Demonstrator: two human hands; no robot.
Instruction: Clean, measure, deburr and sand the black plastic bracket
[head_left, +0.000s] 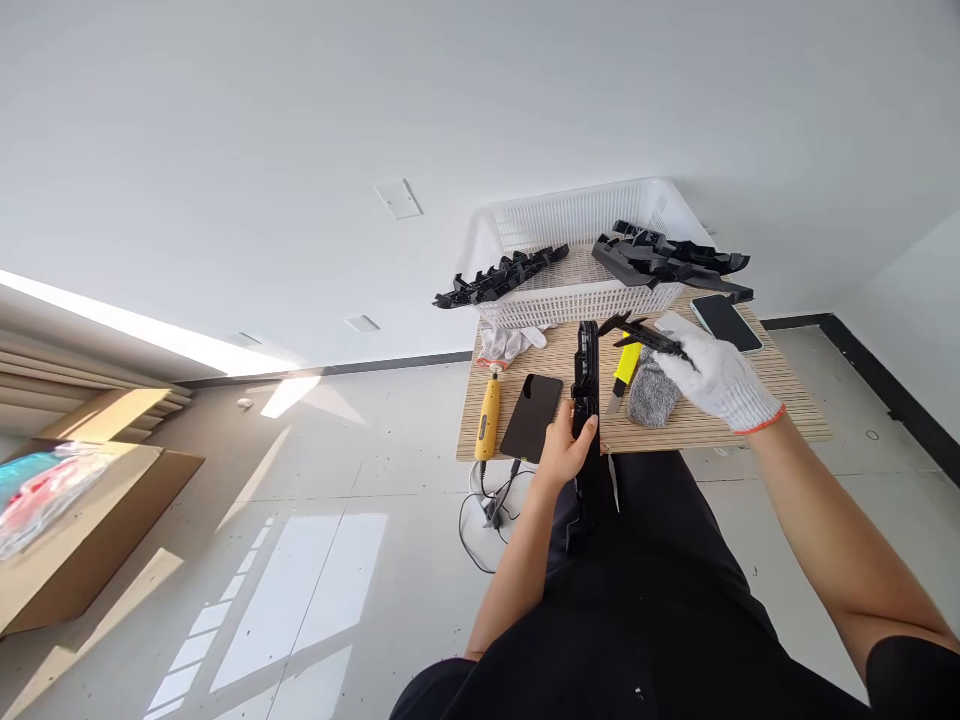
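Note:
My bare left hand (568, 447) grips a long black plastic part (586, 362), upright in the view at the table's front edge. Its lower end hangs over my dark trousers. In a white knit glove with an orange cuff, my right hand (709, 372) is closed around a black caliper (651, 338). The caliper's jaws point left, close to the top of the plastic part; whether they touch it I cannot tell. Below the caliper lie a yellow utility knife (625, 368) and a grey cloth (654, 392).
A white plastic basket (585, 303) at the back holds black parts (510, 277) on the left and more (667, 262) on the right. A dark phone (531, 415), yellow corded rotary tool (488, 418), gloves (510, 343) and second phone (726, 322) lie on the table (787, 415).

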